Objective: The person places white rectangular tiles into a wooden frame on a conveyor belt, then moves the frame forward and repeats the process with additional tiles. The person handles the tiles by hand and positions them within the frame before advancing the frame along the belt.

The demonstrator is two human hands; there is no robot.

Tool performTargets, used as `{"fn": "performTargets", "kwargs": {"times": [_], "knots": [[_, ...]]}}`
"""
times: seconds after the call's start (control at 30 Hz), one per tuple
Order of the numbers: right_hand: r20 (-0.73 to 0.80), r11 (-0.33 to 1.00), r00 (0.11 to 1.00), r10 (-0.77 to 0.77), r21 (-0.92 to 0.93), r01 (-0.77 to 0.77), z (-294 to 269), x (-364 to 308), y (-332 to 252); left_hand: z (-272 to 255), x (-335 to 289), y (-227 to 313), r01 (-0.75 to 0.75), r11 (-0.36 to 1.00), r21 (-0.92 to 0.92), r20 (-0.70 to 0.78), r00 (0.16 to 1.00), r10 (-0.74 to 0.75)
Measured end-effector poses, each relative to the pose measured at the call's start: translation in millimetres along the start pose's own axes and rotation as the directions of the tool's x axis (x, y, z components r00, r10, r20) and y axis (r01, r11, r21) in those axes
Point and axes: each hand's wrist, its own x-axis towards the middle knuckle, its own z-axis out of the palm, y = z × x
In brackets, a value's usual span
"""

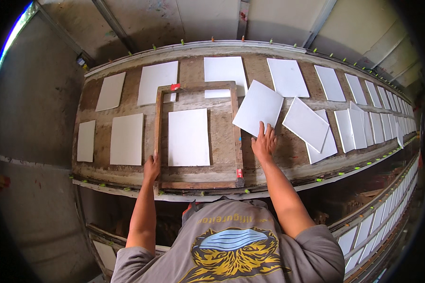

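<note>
A wooden frame (158,137) with red tape on two corners lies on the long brown table. My left hand (151,168) is closed around its left side, near the lower corner. Inside the frame a white sheet (188,137) shows; whether mesh spans the opening I cannot tell. My right hand (264,141) rests with spread fingers on the lower edge of another white sheet (259,106), which sits slanted beside the frame and touches or overlaps its right side. Right of that hand, a tilted white sheet (307,123) partly covers another sheet (327,148).
White sheets in two rows run along the table (104,172), with several overlapping ones (352,129) at the right. Small green and orange pegs line the table's rails. A lower shelf (378,221) with more sheets stands at the lower right. A grey wall (28,108) closes the left.
</note>
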Motion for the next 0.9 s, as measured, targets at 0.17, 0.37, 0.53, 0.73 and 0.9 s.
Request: {"fn": "performTargets", "kwargs": {"times": [0.17, 0.37, 0.53, 0.73, 0.9], "knots": [[-0.160, 0.995, 0.984, -0.078, -0.078, 0.066, 29.7, -1.5, 30.3, -1.4, -1.0, 13.1, 0.041, 0.999, 0.007, 0.010, 0.999, -0.042], [-0.043, 0.616, 0.796, 0.604, 0.659, -0.432, -6.4, 15.6, 100.0, 1.3, -3.0, 10.3, 0.049, 0.996, 0.069, -0.045, 0.998, -0.046], [0.251, -0.081, 0.560, 0.790, 0.947, -0.310, -12.2, 17.5, 185.9, -0.7, -2.1, 15.4, 0.078, 0.992, 0.103, 0.002, 0.997, -0.079], [0.210, 0.273, 0.417, 0.884, 0.491, -0.827, 21.8, 4.2, 329.5, 10.0, 16.8, 8.9, 0.038, 0.991, 0.127, -0.011, 0.999, -0.037], [0.178, 0.367, 0.407, 0.896, 0.221, -0.904, -5.2, 20.3, 288.2, 5.3, -0.7, 2.8, 0.092, 0.988, 0.126, -0.067, 0.994, -0.084]]}}
